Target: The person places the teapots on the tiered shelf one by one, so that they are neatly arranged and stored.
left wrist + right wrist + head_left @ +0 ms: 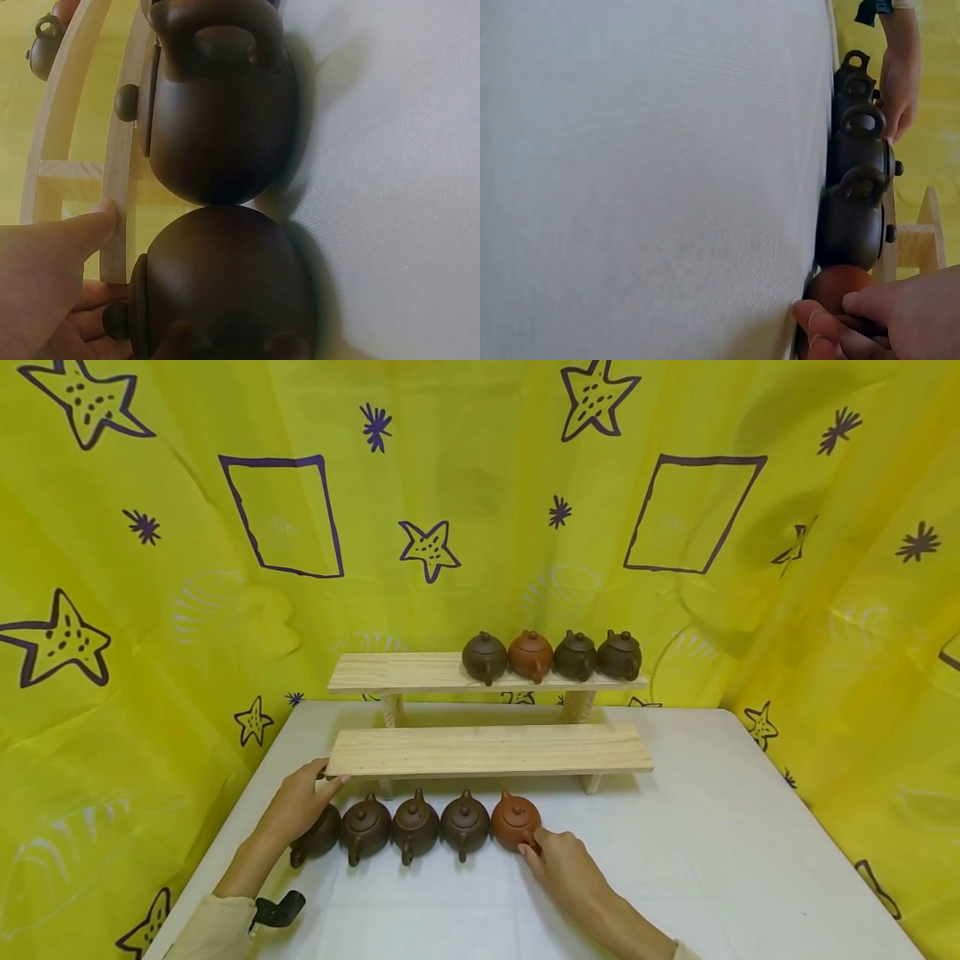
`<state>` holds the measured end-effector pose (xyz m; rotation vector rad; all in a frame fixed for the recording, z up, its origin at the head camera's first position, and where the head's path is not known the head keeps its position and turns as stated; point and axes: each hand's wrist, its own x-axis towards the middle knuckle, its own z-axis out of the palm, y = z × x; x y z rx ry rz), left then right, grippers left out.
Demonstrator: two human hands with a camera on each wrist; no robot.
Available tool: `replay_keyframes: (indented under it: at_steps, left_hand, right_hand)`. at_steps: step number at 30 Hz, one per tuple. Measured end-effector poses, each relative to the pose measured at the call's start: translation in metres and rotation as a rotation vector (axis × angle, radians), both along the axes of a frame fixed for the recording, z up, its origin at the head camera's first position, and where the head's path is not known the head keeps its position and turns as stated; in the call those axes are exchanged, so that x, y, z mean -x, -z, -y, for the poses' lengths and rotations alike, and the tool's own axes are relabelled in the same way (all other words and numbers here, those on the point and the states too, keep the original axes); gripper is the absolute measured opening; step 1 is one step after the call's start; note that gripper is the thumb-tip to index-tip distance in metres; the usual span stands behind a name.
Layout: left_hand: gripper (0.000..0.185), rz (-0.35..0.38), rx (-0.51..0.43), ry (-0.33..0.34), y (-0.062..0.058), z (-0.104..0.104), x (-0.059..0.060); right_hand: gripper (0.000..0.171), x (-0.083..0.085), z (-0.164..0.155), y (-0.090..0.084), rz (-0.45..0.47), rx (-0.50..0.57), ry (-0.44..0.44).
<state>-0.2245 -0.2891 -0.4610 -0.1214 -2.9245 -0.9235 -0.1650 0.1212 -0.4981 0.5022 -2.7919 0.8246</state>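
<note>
My right hand (572, 870) pinches the handle of a reddish-brown teapot (516, 820), which stands on the white table at the right end of a row. Several dark brown teapots (416, 828) continue that row to the left, spouts toward the shelf and handles toward me. My left hand (298, 802) grips the left end of the lower wooden shelf board (491, 752), above the leftmost dark teapot (318, 833), partly covering it. In the left wrist view, the thumb (97, 225) lies on the board and the other fingers are beside that teapot's lid knob.
On the right half of the upper board (397, 672) sit three dark teapots (575, 658) and a reddish one (530, 655). The two-tier wooden stand is on a white table (720, 827). A yellow patterned curtain (480, 485) surrounds the back and sides.
</note>
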Motion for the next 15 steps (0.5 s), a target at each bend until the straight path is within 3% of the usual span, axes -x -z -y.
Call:
replay_keyframes:
  at_steps: [9,15]
  left_hand:
    - [0.061,0.001,0.003,0.001,-0.002,-0.002,-0.001]
    - [0.060,-0.003,0.010,0.001,-0.002,-0.001,-0.001]
  right_hand:
    - [0.033,-0.003,-0.004,-0.006,0.020,0.027,0.000]
    - [0.035,-0.006,-0.003,-0.021,-0.002,0.039,-0.025]
